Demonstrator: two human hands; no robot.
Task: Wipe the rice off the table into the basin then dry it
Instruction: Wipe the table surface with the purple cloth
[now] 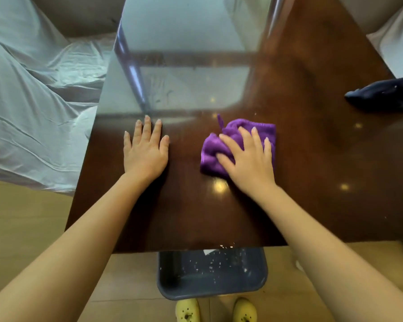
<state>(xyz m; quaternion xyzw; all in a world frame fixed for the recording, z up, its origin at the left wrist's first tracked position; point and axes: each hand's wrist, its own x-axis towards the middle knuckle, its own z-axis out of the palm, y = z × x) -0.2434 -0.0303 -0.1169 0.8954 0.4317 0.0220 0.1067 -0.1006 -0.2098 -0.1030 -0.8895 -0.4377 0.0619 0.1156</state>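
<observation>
Shoes: a pair of yellow clogs point(215, 310) stood on the floor at the bottom edge of the view, just beside the basin's near rim.
Basin: a grey-blue basin point(165, 275) sat on the floor below the table's near edge, partly tucked under it.
Rice in basin: white grains point(213, 266) lay scattered over the basin's bottom.
Rice on table: a few grains point(226, 246) remained at the near edge of the table, directly above the basin.
Table: a dark brown glossy table point(196, 217) reflected ceiling lights and a window.
Left hand: the left hand point(144, 151) lay flat on the table, palm down, fingers extended and slightly spread, holding nothing.
Right hand: the right hand point(247, 159) pressed down on the cloth with fingers spread; the thumb hooked over a fold at the cloth's left side.
Cloth: a purple cloth point(211, 159) lay bunched on the table under the right hand, well apart from the left hand, its small loop pointing away from the person.
Dark cloth: a dark blue cloth point(382, 96) lay crumpled near the table's far right edge.
Seating: a white cover point(33, 112) draped furniture left of the table.
</observation>
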